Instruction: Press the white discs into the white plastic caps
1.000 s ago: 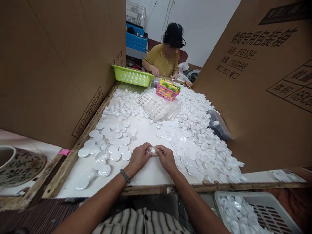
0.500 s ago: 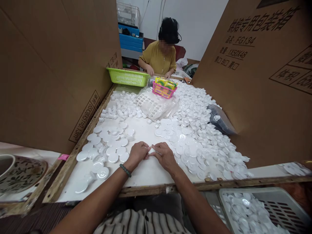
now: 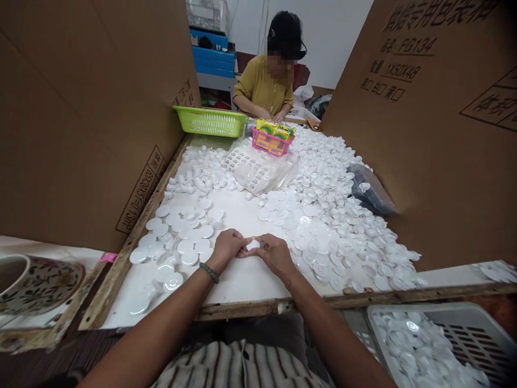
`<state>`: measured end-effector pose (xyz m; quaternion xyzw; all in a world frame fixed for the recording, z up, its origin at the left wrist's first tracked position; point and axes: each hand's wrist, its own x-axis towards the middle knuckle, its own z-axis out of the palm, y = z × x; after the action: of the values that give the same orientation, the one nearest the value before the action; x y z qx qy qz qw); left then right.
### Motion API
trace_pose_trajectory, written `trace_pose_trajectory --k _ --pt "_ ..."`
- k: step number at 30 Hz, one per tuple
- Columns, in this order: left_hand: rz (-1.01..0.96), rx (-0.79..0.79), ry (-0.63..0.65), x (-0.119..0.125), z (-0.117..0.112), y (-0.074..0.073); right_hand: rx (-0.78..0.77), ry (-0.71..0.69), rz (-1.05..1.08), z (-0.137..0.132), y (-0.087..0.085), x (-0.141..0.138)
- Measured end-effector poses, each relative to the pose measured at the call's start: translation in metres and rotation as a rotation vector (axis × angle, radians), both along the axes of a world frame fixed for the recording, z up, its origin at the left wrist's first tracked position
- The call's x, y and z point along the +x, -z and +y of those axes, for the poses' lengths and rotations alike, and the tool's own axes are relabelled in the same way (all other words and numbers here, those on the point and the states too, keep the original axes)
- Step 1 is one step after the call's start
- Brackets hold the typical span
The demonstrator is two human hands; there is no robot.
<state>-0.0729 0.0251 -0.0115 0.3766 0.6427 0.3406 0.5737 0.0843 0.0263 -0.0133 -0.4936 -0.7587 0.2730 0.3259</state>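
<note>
White tabletop (image 3: 242, 283) lies bare just below the grip, where left hand (image 3: 226, 249) and right hand (image 3: 277, 253) pinch one small white piece (image 3: 252, 243) between their fingertips, and I judge a firm, low hold keeps it out of the loose discs (image 3: 186, 247) at either side.

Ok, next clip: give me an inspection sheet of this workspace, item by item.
Surface: white tabletop with a wooden rim, partly covered with parts.
Job's things: small white plastic piece pinched between both hands; flat white plastic discs to the left, heap of white plastic caps to the right.
Clutter: green plastic basket, pink plastic basket, clear plastic bag, grey plastic crate of white pieces at near right.
Hands: left hand and right hand, fingertips meeting on the piece.
Cables: a thin wire seems to hang on the far wall.
Surroundings: brown cardboard walls either side; another person in a mustard top works at the far end.
</note>
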Motion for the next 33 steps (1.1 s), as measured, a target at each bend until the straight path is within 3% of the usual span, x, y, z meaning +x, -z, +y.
trace_pose_trajectory --k 4,10,15,27,30,33 --pt "0.075 0.109 -0.004 0.003 -0.007 0.002 -0.043 -0.007 0.021 -0.003 0.003 0.001" --pt "0.097 0.034 0.056 0.002 -0.005 0.001 -0.194 -0.031 0.069 -0.001 0.002 0.001" --pt "0.254 0.058 0.135 0.0 -0.001 -0.003 -0.139 0.015 -0.007 -0.004 -0.003 -0.002" --pt "0.165 0.139 0.13 0.002 -0.006 0.001 -0.117 0.021 -0.009 -0.008 -0.001 -0.003" --pt "0.22 0.169 0.138 0.001 -0.01 -0.009 -0.068 -0.038 -0.023 -0.007 -0.002 -0.002" --pt "0.477 0.273 0.086 -0.013 -0.02 -0.031 0.082 -0.036 -0.063 -0.001 -0.003 0.001"
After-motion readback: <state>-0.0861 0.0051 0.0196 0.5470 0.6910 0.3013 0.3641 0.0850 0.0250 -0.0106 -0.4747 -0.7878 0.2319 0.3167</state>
